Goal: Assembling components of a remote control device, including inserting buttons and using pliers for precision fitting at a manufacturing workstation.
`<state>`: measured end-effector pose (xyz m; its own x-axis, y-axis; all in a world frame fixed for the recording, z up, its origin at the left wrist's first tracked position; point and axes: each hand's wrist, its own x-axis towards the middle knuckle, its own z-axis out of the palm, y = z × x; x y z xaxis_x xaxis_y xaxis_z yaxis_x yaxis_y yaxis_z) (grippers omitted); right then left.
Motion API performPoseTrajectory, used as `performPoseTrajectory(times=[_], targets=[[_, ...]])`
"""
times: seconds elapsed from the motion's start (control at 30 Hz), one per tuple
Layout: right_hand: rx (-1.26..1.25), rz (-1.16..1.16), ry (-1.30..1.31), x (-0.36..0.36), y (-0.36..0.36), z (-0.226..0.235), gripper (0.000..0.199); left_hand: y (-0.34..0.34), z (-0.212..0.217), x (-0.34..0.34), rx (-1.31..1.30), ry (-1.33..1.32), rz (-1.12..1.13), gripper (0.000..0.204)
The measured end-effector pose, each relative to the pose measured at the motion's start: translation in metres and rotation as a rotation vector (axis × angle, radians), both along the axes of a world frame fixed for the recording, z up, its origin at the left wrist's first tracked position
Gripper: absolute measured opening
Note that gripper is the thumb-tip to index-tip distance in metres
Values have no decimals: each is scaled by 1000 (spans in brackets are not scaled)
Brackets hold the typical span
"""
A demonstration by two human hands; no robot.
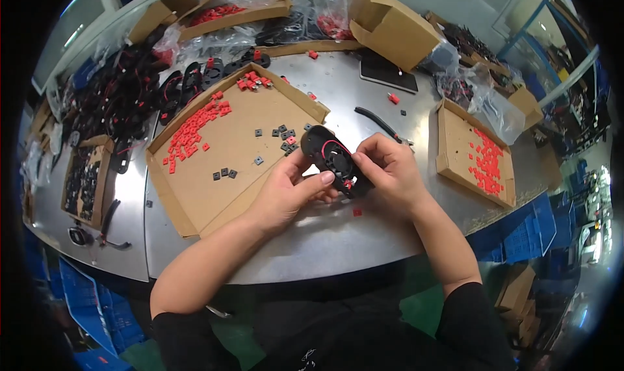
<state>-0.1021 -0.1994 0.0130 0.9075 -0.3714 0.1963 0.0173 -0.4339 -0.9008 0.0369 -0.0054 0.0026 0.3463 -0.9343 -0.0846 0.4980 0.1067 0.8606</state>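
Above the front part of the metal table, a black oval plastic housing with a small round fan (337,158) is held between my hands. A red wire curves over the fan, and a small red and white part shows at its lower end. My left hand (294,186) grips the housing from the left, thumb lying on its lower edge. My right hand (392,169) is closed at the housing's right edge, thumb and index finger pinched by it; whatever lies between those fingertips is too small to make out. One red square piece (357,212) lies just below the housing.
A large cardboard tray (227,205) with red and black square pieces lies to the left. Pliers (380,123) lie beyond my right hand. At right stands a cardboard tray (452,160) of red pieces. Black housings (117,78) pile up at far left; an open carton (396,33) stands behind.
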Motion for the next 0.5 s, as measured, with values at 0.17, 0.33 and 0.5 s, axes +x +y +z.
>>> performPoseTrajectory(times=[0.17, 0.33, 0.5], targets=[[-199, 42, -88, 8, 15, 13, 7, 5, -2, 5, 5, -141, 81, 56], [-319, -86, -226, 3, 10, 16, 4, 4, 2, 7, 77, -272, 61, 53], [261, -37, -340, 2, 4, 3, 13, 18, 45, 9, 104, -566, 233, 52]])
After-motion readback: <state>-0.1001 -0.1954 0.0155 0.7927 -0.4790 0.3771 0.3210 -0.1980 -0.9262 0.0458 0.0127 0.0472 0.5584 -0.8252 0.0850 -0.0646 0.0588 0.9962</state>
